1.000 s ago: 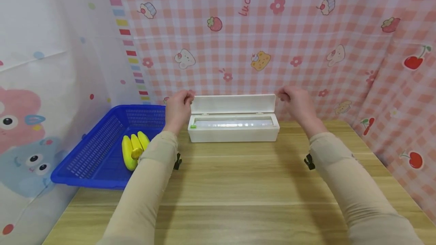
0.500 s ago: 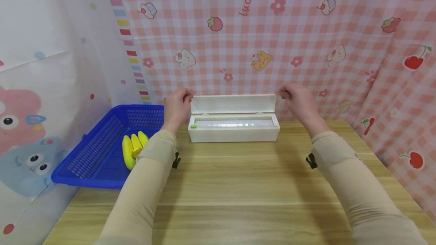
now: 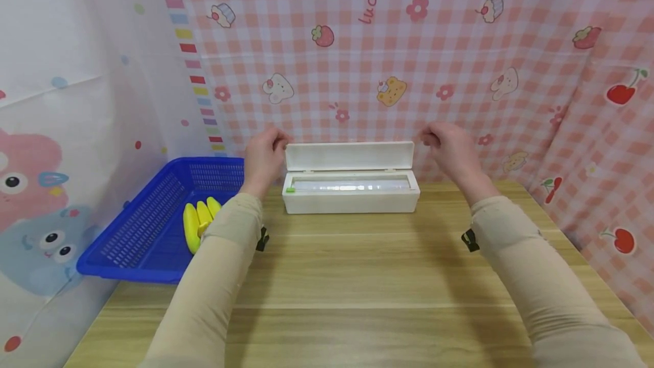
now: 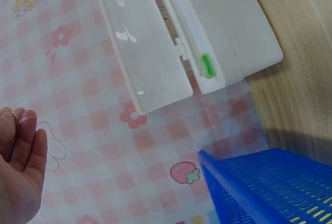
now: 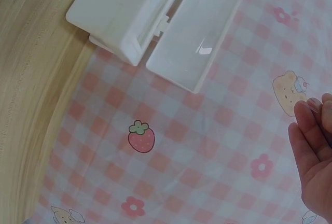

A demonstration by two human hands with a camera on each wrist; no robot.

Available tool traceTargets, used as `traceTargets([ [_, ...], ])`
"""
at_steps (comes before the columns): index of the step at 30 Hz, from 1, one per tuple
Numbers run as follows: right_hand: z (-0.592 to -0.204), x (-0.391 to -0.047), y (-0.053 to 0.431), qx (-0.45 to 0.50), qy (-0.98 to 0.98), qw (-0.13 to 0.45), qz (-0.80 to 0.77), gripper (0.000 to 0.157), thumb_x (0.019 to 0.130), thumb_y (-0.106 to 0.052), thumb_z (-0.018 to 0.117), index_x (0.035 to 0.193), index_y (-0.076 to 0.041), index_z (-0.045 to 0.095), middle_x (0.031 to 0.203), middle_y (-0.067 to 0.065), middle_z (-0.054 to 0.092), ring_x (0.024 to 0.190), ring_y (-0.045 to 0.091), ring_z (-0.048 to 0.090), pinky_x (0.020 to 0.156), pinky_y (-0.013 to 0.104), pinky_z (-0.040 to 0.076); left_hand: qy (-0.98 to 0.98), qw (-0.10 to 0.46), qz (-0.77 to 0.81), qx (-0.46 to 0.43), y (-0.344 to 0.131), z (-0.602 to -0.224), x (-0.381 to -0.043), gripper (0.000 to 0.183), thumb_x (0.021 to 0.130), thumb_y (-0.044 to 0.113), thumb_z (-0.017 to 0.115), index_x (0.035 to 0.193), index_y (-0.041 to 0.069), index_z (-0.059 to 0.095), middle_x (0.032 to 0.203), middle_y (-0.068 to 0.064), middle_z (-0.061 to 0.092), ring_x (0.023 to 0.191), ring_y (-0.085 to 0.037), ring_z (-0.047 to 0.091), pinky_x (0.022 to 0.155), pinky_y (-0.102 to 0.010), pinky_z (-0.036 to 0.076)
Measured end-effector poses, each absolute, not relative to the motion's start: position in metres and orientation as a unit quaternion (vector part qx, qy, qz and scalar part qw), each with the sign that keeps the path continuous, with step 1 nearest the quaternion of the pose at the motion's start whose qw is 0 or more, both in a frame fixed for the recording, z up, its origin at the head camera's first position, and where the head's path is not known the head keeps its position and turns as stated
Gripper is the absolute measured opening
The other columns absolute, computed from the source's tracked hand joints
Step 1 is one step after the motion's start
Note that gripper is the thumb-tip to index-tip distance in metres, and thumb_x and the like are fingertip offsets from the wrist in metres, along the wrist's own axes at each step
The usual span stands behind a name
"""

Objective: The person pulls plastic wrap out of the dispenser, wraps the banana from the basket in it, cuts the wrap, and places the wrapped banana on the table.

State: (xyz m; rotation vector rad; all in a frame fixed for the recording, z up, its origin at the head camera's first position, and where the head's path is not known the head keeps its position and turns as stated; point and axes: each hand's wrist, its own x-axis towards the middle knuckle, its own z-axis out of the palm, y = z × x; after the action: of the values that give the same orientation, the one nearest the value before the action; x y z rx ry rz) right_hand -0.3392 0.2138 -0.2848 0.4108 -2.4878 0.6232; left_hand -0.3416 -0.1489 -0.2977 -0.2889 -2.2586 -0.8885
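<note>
A white cling film dispenser (image 3: pixel 350 202) stands at the back of the table, its lid (image 3: pixel 349 157) raised on hinges. A clear roll shows through its window, and a green slider (image 4: pixel 208 66) sits at one end. My left hand (image 3: pixel 263 158) is level with the lid's left end, thumb and fingers pinched together. Glints of clear cling film (image 4: pixel 22 115) show at its fingertips in the left wrist view. My right hand (image 3: pixel 452 149) pinches likewise beyond the lid's right end, with a faint shine at its fingertips. The film between the hands is barely visible.
A blue plastic basket (image 3: pixel 138 274) stands on the left, with yellow bananas (image 3: pixel 191 226) in it, partly behind my left sleeve. A pink checked cloth (image 3: pixel 352 61) hangs right behind the dispenser. The wooden tabletop (image 3: pixel 357 277) stretches in front.
Both hands have risen slightly and drawn a little farther apart, fingers still pinched. The dispenser, its lid and the basket stay in place.
</note>
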Motion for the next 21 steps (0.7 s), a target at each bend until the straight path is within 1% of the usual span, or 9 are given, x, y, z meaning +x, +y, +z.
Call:
traceTargets([
  [5,-0.283,-0.340,0.215,0.158,-0.918,0.280,0.230,0.010,0.096,0.000,0.061,0.101,0.001,0.069,0.099,0.019,0.070,0.093,0.036,0.063,0.085,0.051,0.051,-0.862,0.352,-0.346,-0.118,-0.149,-0.296,-0.342,0.010,0.093,-0.004,0.061,0.090,0.000,0.069,0.088,-0.013,0.070,0.081,-0.027,0.062,0.075,-0.040,0.052],
  [9,-0.282,-0.340,0.215,0.157,-0.918,0.280,0.232,0.010,0.096,-0.001,0.061,0.102,0.001,0.069,0.099,0.019,0.070,0.093,0.036,0.063,0.085,0.051,0.052,-0.858,0.353,-0.354,-0.121,-0.149,-0.294,-0.340,0.010,0.093,-0.006,0.060,0.089,0.000,0.069,0.088,-0.013,0.069,0.081,-0.027,0.062,0.074,-0.039,0.052],
  [17,-0.277,-0.336,0.215,0.159,-0.916,0.282,0.235,0.010,0.096,-0.001,0.061,0.102,0.000,0.069,0.100,0.019,0.070,0.095,0.035,0.063,0.087,0.051,0.051,-0.870,0.327,-0.352,-0.108,-0.148,-0.287,-0.334,0.010,0.097,-0.001,0.058,0.094,0.001,0.068,0.094,-0.011,0.070,0.087,-0.024,0.064,0.079,-0.035,0.054],
  [21,-0.275,-0.334,0.216,0.157,-0.916,0.282,0.236,0.011,0.097,0.000,0.060,0.103,0.000,0.069,0.101,0.018,0.070,0.095,0.035,0.062,0.086,0.051,0.051,-0.871,0.332,-0.344,-0.113,-0.149,-0.285,-0.332,0.010,0.096,-0.002,0.059,0.094,0.001,0.069,0.093,-0.012,0.070,0.086,-0.026,0.064,0.079,-0.036,0.054],
])
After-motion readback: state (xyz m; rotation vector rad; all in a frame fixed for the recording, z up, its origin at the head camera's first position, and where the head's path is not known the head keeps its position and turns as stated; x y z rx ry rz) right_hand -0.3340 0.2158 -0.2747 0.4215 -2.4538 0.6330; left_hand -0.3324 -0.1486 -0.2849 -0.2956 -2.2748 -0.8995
